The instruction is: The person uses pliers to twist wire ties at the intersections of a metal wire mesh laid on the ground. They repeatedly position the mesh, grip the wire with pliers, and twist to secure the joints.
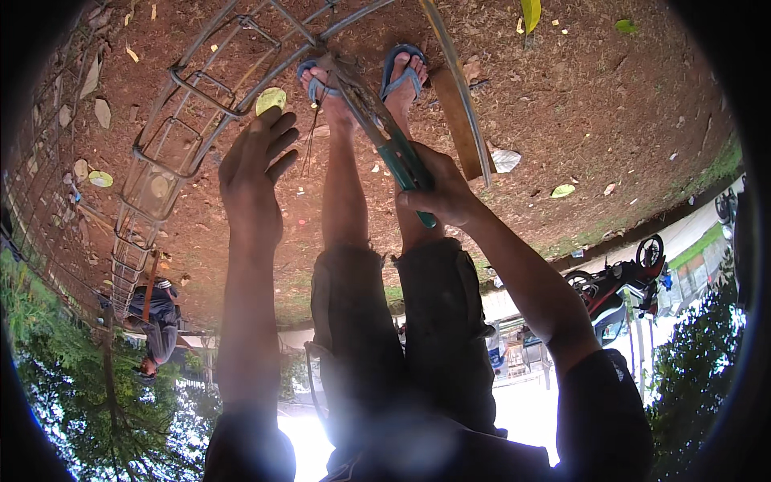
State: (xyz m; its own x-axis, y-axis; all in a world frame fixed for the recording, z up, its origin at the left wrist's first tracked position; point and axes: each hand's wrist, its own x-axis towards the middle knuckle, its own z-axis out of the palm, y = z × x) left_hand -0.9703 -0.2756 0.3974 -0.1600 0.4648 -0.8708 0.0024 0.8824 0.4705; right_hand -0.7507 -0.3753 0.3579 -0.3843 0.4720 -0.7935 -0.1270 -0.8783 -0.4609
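My right hand (440, 186) is closed around the green handles of a pair of long metal pincers (364, 106). The tool points away from me, its dark head close to a steel bar of a rebar cage (237, 112); whether they touch I cannot tell. The cage has long bars with square stirrups and runs off to the left. My left hand (255, 165) is raised beside it with the fingers extended and nothing in them. Thin wires (309, 145) hang near the pincers, between my left hand and my leg.
A wooden board (459, 120) lies on the reddish soil by my right foot, with a curved steel bar (462, 80) over it. My sandalled feet (401, 76) stand near the cage. Farther off are another person (157, 309) at the left and a motorcycle (614, 289) at the right.
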